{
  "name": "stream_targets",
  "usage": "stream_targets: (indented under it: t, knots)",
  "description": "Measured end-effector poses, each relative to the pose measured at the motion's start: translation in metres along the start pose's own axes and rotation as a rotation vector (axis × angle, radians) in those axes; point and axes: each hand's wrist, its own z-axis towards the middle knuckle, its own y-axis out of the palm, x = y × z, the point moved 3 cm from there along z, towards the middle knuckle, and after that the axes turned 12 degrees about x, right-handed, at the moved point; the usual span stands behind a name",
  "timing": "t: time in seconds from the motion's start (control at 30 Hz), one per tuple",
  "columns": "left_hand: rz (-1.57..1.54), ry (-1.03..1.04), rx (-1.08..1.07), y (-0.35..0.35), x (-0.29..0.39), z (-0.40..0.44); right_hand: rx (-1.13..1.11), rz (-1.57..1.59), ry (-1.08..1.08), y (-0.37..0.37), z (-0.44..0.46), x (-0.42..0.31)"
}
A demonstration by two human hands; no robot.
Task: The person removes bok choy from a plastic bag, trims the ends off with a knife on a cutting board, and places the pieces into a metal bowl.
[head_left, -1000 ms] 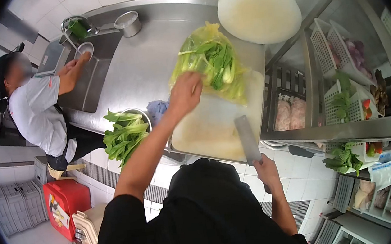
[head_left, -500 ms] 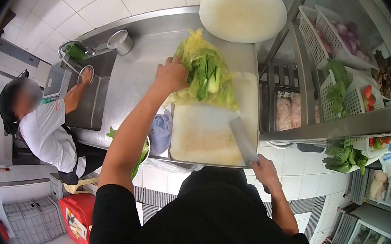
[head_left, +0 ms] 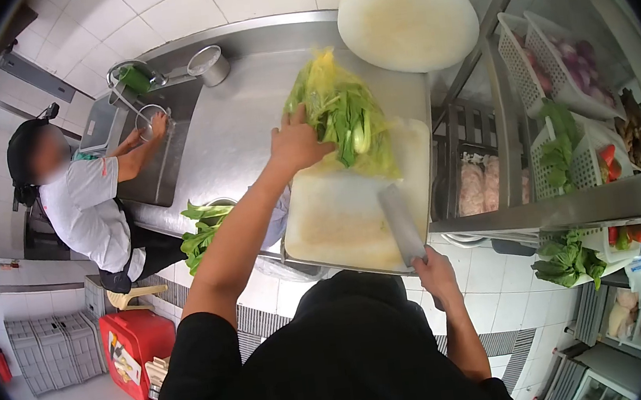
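A yellow plastic bag (head_left: 316,71) of leafy greens (head_left: 351,122) lies across the far edge of the white cutting board (head_left: 330,214) and the steel counter. My left hand (head_left: 300,143) is at the bag's left side with fingers apart, the fingertips seeming to touch the plastic. In my right hand (head_left: 438,275) is the handle of a cleaver (head_left: 401,223), its broad blade resting over the board's right side. Behind my left forearm, a blue cloth (head_left: 276,220) and a bowl of more greens (head_left: 203,232) are partly hidden.
A round cutting board (head_left: 406,15) leans on the tiled wall. A metal pot (head_left: 209,66) stands beside the sink (head_left: 171,149), where another person (head_left: 78,194) handles a strainer under the tap. To the right, a metal shelf (head_left: 540,208) holds baskets of vegetables (head_left: 580,71).
My left hand has loosened from the bag and opened, shifting slightly down and right. The cleaver stays nearly still. More of the bowl's greens show now.
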Motion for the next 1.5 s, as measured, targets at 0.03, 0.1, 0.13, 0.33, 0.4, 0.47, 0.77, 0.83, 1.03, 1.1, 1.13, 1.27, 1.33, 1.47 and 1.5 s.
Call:
stream_targets:
  t: [0.03,0.1,0.13,0.33,0.4,0.47,0.77,0.83,1.03,1.1,1.13,1.27,1.33,1.47,1.5]
  knots:
    - [0.002,0.002,0.003,0.004,-0.009,0.006,0.010,0.001,-0.012,0.000,0.000,-0.001]
    - [-0.074,-0.024,-0.017,0.006,-0.022,0.014,0.005,0.011,0.003,-0.001,0.000,-0.002]
    - [-0.072,-0.026,-0.017,0.005,-0.024,0.015,0.000,0.017,0.019,-0.001,0.000,-0.002]
    - [0.054,-0.001,-0.244,-0.021,0.010,0.004,0.017,0.020,0.008,0.003,0.000,0.003]
    - [0.211,0.056,-0.070,-0.011,0.020,-0.004,0.004,0.014,0.030,0.000,0.000,-0.003]
    - [0.246,0.072,-0.028,0.009,0.028,-0.011,-0.006,0.007,0.051,0.000,-0.001,-0.004]
    - [-0.254,-0.072,0.226,0.000,-0.003,-0.001,0.019,0.021,0.010,0.002,0.003,-0.005]
    - [-0.152,0.005,0.378,-0.020,0.007,-0.007,0.013,0.014,0.013,0.002,0.004,-0.006]
    - [-0.910,-0.337,0.097,-0.043,0.010,0.019,0.011,0.023,0.009,0.001,0.004,-0.009]
    - [-0.367,-0.129,0.430,-0.066,0.017,0.017,0.012,0.008,0.001,-0.001,0.007,-0.012]
    - [-0.366,-0.122,0.425,-0.077,0.020,0.010,0.013,0.001,0.005,0.000,0.004,-0.012]
    - [-0.432,-0.008,0.663,-0.125,0.006,-0.030,0.016,0.014,0.013,0.001,0.003,-0.011]
    - [-0.659,-0.064,0.639,-0.141,-0.009,-0.052,0.016,0.002,0.008,0.003,0.004,-0.010]
    - [-1.222,-0.208,0.454,-0.127,-0.015,-0.122,-0.006,-0.015,0.014,0.001,0.006,-0.011]
    - [-1.208,-0.215,0.498,-0.111,-0.015,-0.140,-0.014,-0.026,0.022,0.000,0.005,-0.014]
